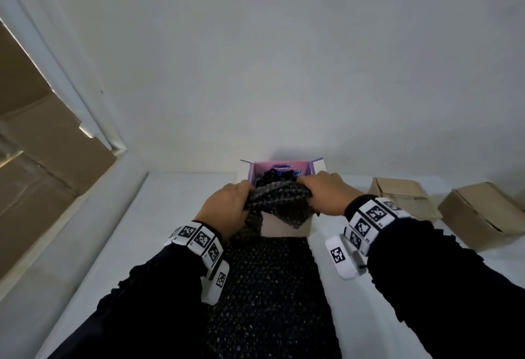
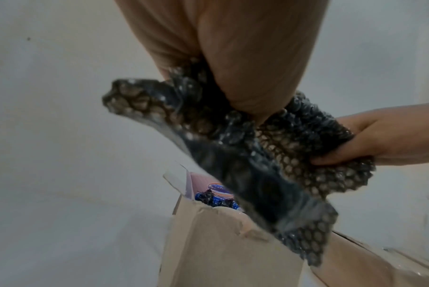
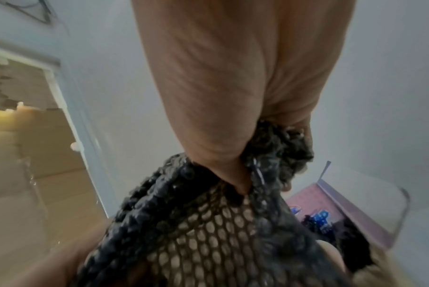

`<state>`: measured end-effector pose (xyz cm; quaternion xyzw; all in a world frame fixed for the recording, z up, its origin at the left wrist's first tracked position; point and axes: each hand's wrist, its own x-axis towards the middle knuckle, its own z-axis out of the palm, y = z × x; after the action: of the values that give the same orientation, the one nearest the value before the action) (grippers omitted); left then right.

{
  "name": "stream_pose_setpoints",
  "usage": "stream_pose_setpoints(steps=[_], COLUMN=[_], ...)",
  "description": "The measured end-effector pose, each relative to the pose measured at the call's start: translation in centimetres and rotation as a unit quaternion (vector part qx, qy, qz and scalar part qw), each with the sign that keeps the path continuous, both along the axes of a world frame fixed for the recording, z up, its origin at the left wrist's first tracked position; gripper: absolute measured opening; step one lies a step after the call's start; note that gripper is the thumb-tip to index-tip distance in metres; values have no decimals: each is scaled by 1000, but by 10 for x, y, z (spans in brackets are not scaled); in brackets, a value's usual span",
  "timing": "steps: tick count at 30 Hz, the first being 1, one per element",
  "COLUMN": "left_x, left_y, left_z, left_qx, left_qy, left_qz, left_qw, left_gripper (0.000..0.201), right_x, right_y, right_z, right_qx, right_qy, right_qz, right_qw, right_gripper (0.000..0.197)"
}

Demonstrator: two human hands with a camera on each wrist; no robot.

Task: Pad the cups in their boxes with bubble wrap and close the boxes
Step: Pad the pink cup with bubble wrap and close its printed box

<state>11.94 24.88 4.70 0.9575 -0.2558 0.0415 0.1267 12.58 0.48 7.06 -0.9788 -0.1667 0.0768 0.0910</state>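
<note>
A small open box (image 1: 285,228) with a pink-purple inside stands on the white table, and a blue-patterned cup (image 1: 282,168) shows at its far end. A bunched sheet of dark bubble wrap (image 1: 277,202) lies over the box mouth. My left hand (image 1: 227,208) grips its left side and my right hand (image 1: 326,194) grips its right side. In the left wrist view the bubble wrap (image 2: 233,143) hangs over the box (image 2: 228,242), with the cup (image 2: 218,198) peeking out. In the right wrist view my fingers clamp the bubble wrap (image 3: 208,223) near the box's pink inside (image 3: 331,203).
More dark bubble wrap (image 1: 270,296) lies spread on the table in front of the box. Two brown cardboard boxes (image 1: 397,196) (image 1: 480,213) sit to the right. A white wall stands behind, and stacked cardboard (image 1: 42,137) shows past a frame on the left.
</note>
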Motion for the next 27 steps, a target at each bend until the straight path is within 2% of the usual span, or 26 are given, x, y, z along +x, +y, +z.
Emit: stream_pose_setpoints(steps=[3,7,9,11,12,13,14,16,17,18,20,22,25,27], left_x=[5,13,17,23,27,32,38,47,50,51,54,55,56,56], left_y=[-1,0,2,2,0,-1,-3,-6,-7,-8,-5,-3,-5,-7], left_z=[-5,-14,-13,-12,-12,-13,-14,-21,-27,-33,-46,-57,-62,-62], left_qx=[-83,-136,-166,-205,-228,-246,-258,-253,-236,-211,-167,-153,-159,-155], left_qy=[32,20,-10,-11,-5,-3,-7,-14,-11,-3,16,21,8,13], left_qz=[15,45,47,34,28,27,29,42,50,57,81,114,144,163], left_qw=[996,989,985,978,973,969,966,966,970,976,982,981,977,974], left_gripper=[38,44,46,50,44,37,34,39,42,43,42,40,44,51], right_x=[21,51,66,80,88,98,106,118,120,123,125,126,122,121], right_y=[-4,3,5,3,3,2,2,7,10,14,21,29,34,34], right_z=[9,12,13,13,10,3,-4,-16,-22,-30,-45,-57,-74,-81], right_qx=[111,141,143,216,280,325,341,306,289,302,333,276,81,24], right_qy=[46,56,79,131,147,140,107,-6,-72,-102,-81,-11,104,90], right_qz=[-1,0,-28,-62,-81,-102,-120,-145,-126,-98,-49,-33,15,22], right_qw=[993,988,986,966,945,930,926,941,946,943,938,961,991,995], right_gripper=[36,26,33,44,43,39,35,34,38,40,34,30,59,71])
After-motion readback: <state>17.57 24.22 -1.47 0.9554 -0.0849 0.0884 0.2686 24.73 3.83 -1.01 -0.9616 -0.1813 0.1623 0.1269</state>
